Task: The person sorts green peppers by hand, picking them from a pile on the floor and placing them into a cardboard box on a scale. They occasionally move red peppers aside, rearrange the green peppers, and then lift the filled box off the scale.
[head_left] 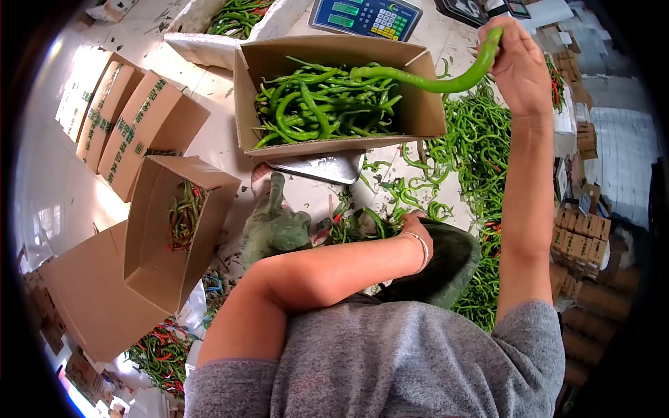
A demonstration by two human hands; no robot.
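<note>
Raised at the upper right, my right hand [519, 66] grips one end of a long green chili pepper [453, 85]. The pepper's other end reaches over an open cardboard box [341, 145] holding many green chili peppers [313, 104]. Low in the middle, my left hand [419, 226] has its fingers curled at a few green chili peppers [376, 221] near my knee; my wrist and leg partly hide the grip. Under the box shows the metal plate of a scale [324, 169], and its display panel [366, 19] stands behind the box.
Loose green peppers [477, 146] are heaped on the floor at right. A white foam box [202, 47] with peppers stands at upper left. Cardboard boxes [139, 129] line the left, and an open box [157, 237] holds some reddish peppers. Stacked cartons [578, 237] stand far right.
</note>
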